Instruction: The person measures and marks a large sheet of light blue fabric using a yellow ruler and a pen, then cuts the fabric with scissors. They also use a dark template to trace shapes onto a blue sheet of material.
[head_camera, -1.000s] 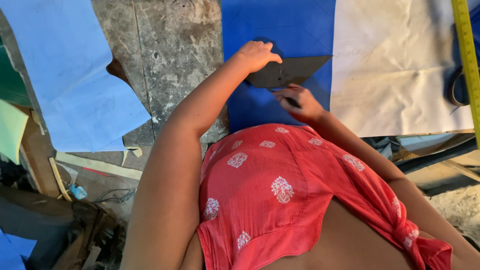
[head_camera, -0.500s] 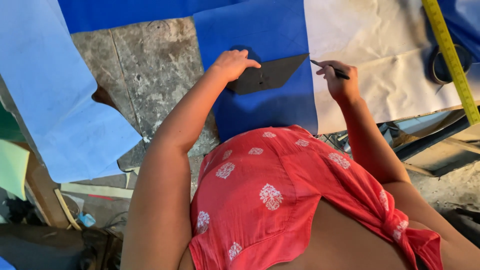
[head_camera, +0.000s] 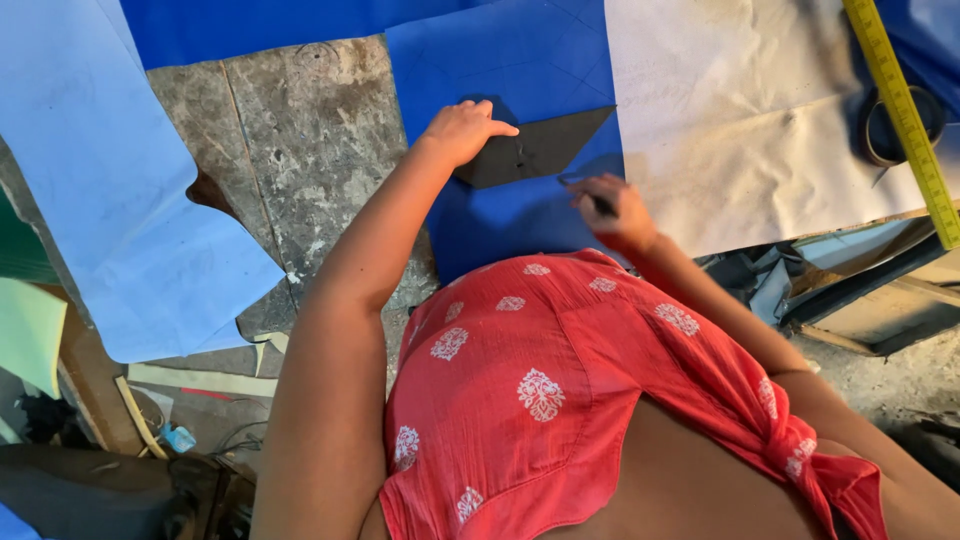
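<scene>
A dark grey pointed template (head_camera: 540, 146) lies on a deep blue sheet (head_camera: 500, 70) spread over the worn grey table (head_camera: 290, 140). My left hand (head_camera: 463, 128) presses flat on the template's left end, fingers together. Just below the template's lower right edge, my right hand (head_camera: 612, 208) is closed around a thin dark pen (head_camera: 600, 203) whose tip meets the blue sheet. A cream-white sheet (head_camera: 760, 120) lies directly to the right of the blue one.
A pale blue sheet (head_camera: 110, 190) hangs over the table's left side. A yellow measuring tape (head_camera: 905, 115) runs diagonally at the far right, beside a dark round object (head_camera: 885, 125). Scraps and clutter lie on the floor at lower left (head_camera: 150, 420).
My right hand, raised over the white sheet half a second ago, has come back down and left to the template's lower edge. My left hand stays on the template.
</scene>
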